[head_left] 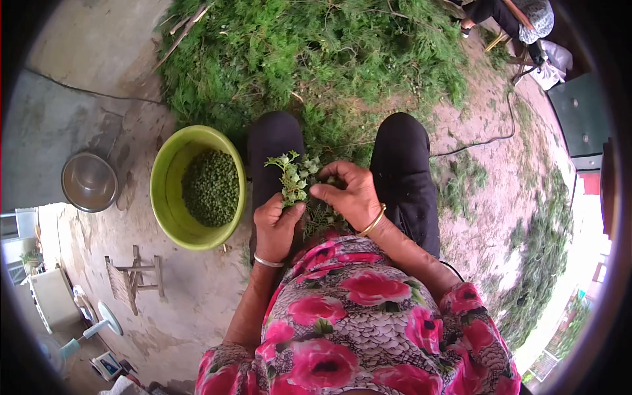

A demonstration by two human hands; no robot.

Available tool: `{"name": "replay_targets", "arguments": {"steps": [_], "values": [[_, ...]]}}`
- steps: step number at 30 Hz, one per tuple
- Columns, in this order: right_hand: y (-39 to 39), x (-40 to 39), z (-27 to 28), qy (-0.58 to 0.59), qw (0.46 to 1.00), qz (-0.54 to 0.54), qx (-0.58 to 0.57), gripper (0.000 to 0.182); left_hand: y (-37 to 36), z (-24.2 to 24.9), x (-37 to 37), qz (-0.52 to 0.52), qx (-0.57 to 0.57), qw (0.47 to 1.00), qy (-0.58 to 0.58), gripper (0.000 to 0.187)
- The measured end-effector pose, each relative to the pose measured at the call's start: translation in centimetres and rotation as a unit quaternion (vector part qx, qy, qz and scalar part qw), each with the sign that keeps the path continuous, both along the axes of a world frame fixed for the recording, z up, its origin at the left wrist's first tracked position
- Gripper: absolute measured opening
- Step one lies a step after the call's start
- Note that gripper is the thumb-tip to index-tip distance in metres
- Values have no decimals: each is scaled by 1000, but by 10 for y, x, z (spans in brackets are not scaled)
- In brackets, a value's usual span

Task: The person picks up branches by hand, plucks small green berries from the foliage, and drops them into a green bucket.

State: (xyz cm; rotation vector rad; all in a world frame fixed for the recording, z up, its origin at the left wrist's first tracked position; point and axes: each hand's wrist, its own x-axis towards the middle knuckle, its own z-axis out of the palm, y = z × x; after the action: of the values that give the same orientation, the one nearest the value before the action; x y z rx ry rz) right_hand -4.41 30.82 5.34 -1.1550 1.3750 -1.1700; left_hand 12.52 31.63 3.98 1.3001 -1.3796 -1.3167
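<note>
My left hand (276,224) is closed around the lower end of a green conifer sprig (293,176) thick with pale green cones. Just to its right, my right hand (353,194) has thumb and fingers curled together at the sprig's edge. Something small and greenish shows between those fingers, too hidden to make out. Both hands are over my lap, between my dark-trousered knees. Left of my knee stands a yellow-green bucket (166,214), partly filled with loose green cones (212,187).
Ahead of my knees lies a large heap of cut conifer branches (316,59). A metal bowl (90,182) and a small wooden stool (136,276) stand to the left. A black cable (484,141) crosses the ground. Another person (510,20) sits at the upper right.
</note>
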Motion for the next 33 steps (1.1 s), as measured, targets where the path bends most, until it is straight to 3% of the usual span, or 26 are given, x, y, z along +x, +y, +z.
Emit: {"name": "replay_targets", "arguments": {"steps": [4,10,13,17,19,21,23,25,29,31,33], "values": [[-1,13,-6,69,996,-46,-24,23,-1,0,0,-9,-49,998,-35,5],[-4,14,-16,133,989,-14,-57,14,0,8,0,-11,-51,997,-52,6],[-5,10,-10,83,996,-4,17,14,1,3,2,-16,-34,999,-33,4],[-8,-4,-8,95,995,33,-17,12,2,5,2,1,1,1000,-3,3],[-8,-10,5,-92,987,71,112,10,2,3,2,11,31,998,44,4],[-6,-11,6,-146,978,72,132,10,2,4,2,6,26,999,45,5],[-5,-14,3,-385,898,30,208,10,2,6,2,2,19,999,45,5],[-8,-22,2,-485,854,-3,191,10,3,9,3,19,26,997,67,8],[-14,-32,5,-450,876,-26,172,14,2,11,3,29,13,993,113,10],[-13,-34,7,-442,882,-14,162,18,4,16,6,16,104,985,138,11],[-12,-33,12,-422,887,-37,185,15,5,13,7,13,95,987,131,11]]}}
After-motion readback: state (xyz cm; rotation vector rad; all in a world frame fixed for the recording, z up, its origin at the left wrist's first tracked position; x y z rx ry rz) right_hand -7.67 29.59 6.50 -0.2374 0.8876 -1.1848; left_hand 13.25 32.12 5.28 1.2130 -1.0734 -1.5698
